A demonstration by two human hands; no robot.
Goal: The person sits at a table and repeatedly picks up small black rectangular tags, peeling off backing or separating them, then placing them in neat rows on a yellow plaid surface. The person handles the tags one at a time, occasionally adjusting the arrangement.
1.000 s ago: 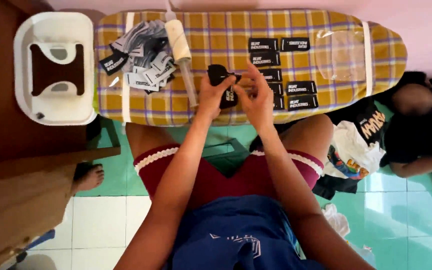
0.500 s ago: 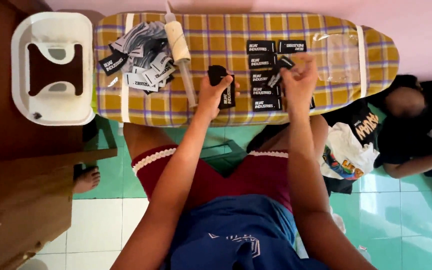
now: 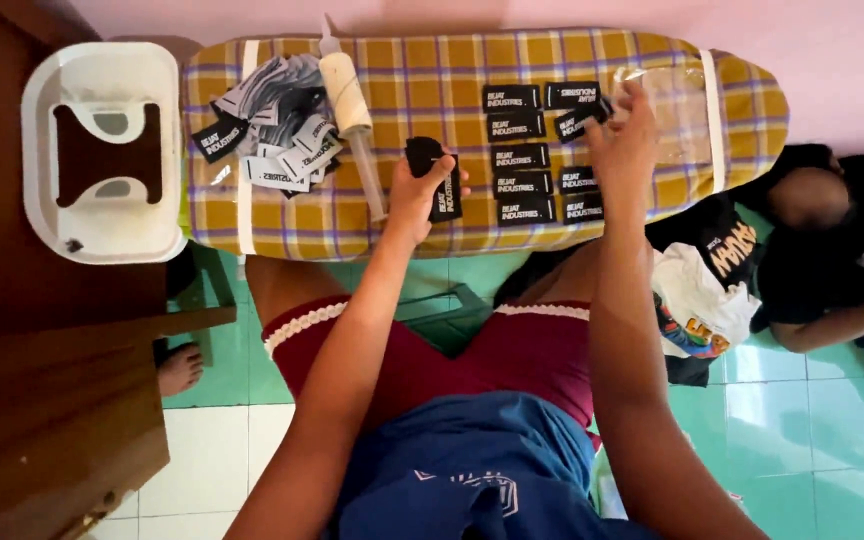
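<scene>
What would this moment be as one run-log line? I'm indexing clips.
left hand: holds black labels | right hand: lays black label beside label rows | surface: checked ironing board | loose label pile at left

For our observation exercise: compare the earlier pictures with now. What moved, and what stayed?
The right hand left the left hand and moved right, up to the rows of black labels. The left hand kept its black stack. Label pile and white tray unchanged.
</scene>
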